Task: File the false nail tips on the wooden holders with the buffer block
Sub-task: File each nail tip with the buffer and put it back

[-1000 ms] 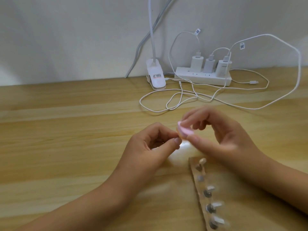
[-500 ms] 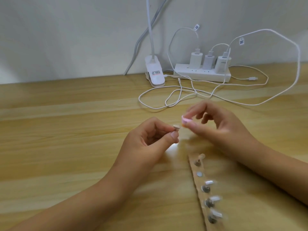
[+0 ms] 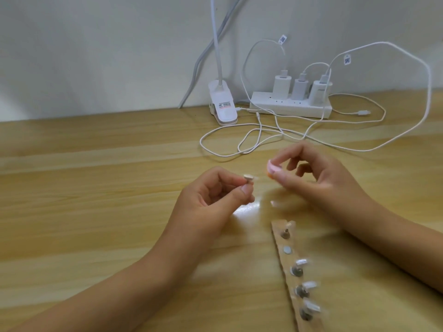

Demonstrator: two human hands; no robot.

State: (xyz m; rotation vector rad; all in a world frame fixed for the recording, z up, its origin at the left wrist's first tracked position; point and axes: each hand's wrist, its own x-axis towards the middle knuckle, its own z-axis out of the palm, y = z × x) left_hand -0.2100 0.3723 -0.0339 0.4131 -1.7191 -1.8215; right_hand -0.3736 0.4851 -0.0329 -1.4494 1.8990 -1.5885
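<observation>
Risk: the small round wooden holder with its clear false nail tip [image 3: 249, 177] is secured by a fingertip pinch only. A heavy stroke could twist it loose or detach the tip, dropping it onto the light wooden surface [image 3: 96, 212] beyond the far end of the brown holder strip [image 3: 278, 228]. Left hand [image 3: 211, 195]: thumb and forefinger closed narrowly on the holder, beyond the strip's far end. Right hand [image 3: 318, 178]: fingers pinch the pink buffer block [image 3: 273, 167], near the tip but not touching it.

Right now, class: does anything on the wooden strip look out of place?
On the wooden strip, the second spot shows only a bare disc; the other four carry nail tips. The left hand pinches a holder.
</observation>
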